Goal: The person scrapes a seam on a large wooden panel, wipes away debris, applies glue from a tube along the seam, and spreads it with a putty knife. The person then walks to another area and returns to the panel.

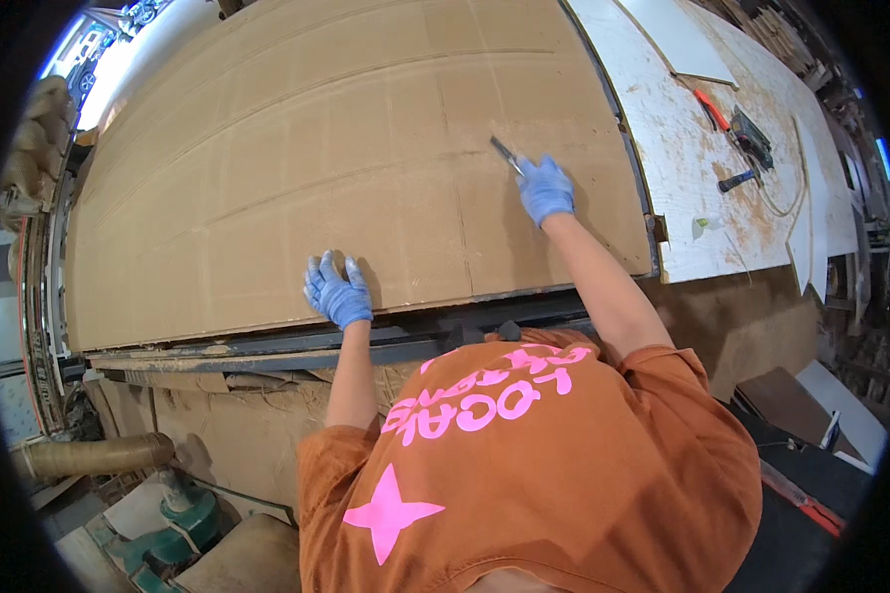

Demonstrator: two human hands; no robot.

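Currently, your right hand (pixel 546 189) is gripping a slim tool (pixel 504 152) over the right part of the brown sheet (pixel 297 198), tip contact unclear; your left hand (pixel 338 293) is resting, fingers spread, near its front edge.

The right hand (pixel 546 190) hides the grip of a narrow tool (pixel 503 151) – too small to tell its kind. The brown sheet (pixel 346 128) runs off the top edge; the green machine (pixel 194 521) is cut off below.
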